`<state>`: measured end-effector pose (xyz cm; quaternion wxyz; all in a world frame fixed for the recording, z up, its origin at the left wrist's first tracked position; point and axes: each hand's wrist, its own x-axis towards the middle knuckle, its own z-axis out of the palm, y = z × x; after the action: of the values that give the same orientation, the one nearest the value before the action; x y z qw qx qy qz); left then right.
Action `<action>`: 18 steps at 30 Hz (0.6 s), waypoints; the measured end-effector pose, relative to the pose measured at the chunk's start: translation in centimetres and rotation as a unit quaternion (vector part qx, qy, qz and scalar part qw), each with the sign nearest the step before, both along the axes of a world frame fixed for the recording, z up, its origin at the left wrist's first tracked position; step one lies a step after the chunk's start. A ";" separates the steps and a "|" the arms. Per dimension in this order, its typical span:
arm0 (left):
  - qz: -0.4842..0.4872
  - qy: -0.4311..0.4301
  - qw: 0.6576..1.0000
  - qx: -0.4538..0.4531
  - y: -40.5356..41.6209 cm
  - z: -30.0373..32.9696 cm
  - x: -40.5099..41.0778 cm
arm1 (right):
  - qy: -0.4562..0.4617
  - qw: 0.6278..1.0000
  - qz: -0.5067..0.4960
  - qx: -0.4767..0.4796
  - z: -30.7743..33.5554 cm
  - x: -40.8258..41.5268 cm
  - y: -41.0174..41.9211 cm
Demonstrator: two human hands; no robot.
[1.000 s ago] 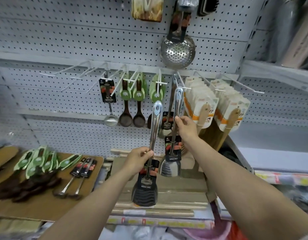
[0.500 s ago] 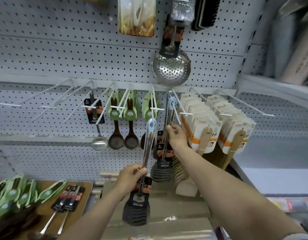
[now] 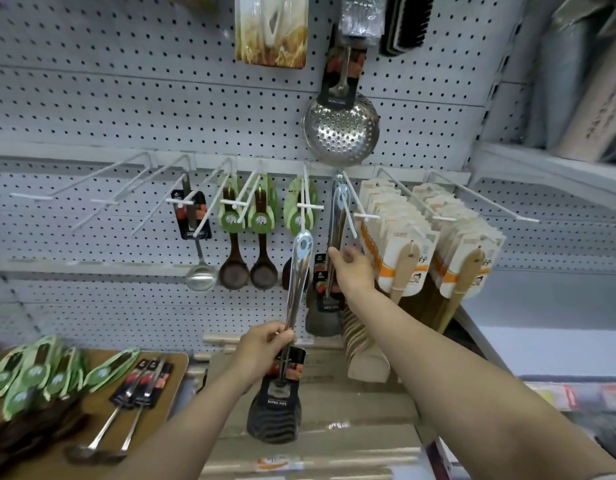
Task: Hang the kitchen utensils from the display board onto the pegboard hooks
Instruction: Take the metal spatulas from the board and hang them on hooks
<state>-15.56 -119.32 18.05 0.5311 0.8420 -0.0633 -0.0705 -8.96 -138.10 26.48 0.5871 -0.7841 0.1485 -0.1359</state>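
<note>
My left hand (image 3: 263,348) grips the steel handle of a black-headed slotted spatula (image 3: 292,327), held upright below the hooks, its hanging hole near the top. My right hand (image 3: 351,271) pinches the handle of a second steel spatula (image 3: 337,237) whose hole is threaded on a white pegboard hook (image 3: 350,209). Its dark head hangs below my right hand. On the wooden display board (image 3: 168,372) at lower left lie green-carded dark spoons (image 3: 33,379) and two steel ladles (image 3: 133,403).
A steel ladle (image 3: 199,261), brown spoons (image 3: 247,258), and packs of wooden spatulas (image 3: 403,244) hang on neighbouring hooks. Bare hooks (image 3: 102,199) stick out at left. A perforated skimmer (image 3: 339,129) hangs above. Boxes lie on the shelf below my arms.
The view has tilted up and closer to the pegboard. My right hand has pushed its spatula further back along the hook. My left hand has raised its spatula slightly.
</note>
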 end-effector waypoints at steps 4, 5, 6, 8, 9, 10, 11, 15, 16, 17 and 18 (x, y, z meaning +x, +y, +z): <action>0.010 -0.016 1.000 -0.009 -0.7 0.7 -2.4 | -0.035 0.995 0.090 0.012 -1.2 -4.2 1.2; 0.014 -0.019 1.000 -0.010 -0.9 1.0 -3.1 | -0.040 0.993 0.112 0.013 -1.4 -5.2 1.3; 0.017 -0.021 1.000 -0.010 -1.2 1.2 -3.6 | -0.046 0.991 0.127 0.016 -1.6 -6.1 1.5; 0.017 -0.028 0.999 -0.006 -1.7 1.5 -4.5 | -0.058 0.989 0.134 0.016 -1.8 -7.6 1.5; 0.015 -0.033 0.999 -0.003 -2.0 1.6 -4.9 | -0.063 0.989 0.131 0.014 -1.7 -8.1 1.4; 0.014 -0.037 0.999 -0.001 -2.3 1.8 -5.3 | -0.070 0.989 0.130 0.010 -1.6 -8.6 1.3; 0.014 -0.042 0.999 0.002 -2.6 2.0 -5.6 | -0.077 0.988 0.131 0.006 -1.3 -9.1 1.2; 0.010 -0.057 0.998 -0.005 -3.8 3.0 -6.6 | -0.095 0.989 0.114 0.000 -0.1 -10.5 0.5; 0.012 -0.058 0.998 -0.005 -4.1 3.1 -6.6 | -0.098 0.989 0.106 -0.002 0.1 -10.7 0.3; 0.014 -0.058 0.998 -0.007 -4.3 3.2 -6.5 | -0.103 0.990 0.098 0.002 0.4 -11.0 0.1; 0.013 -0.054 0.998 -0.013 -4.5 3.1 -6.5 | -0.109 0.990 0.091 0.010 0.6 -11.2 -0.2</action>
<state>-22.03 -123.84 21.19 0.5385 0.8385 -0.0817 -0.0171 -20.11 -138.28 27.10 0.6177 -0.7689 0.0129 -0.1647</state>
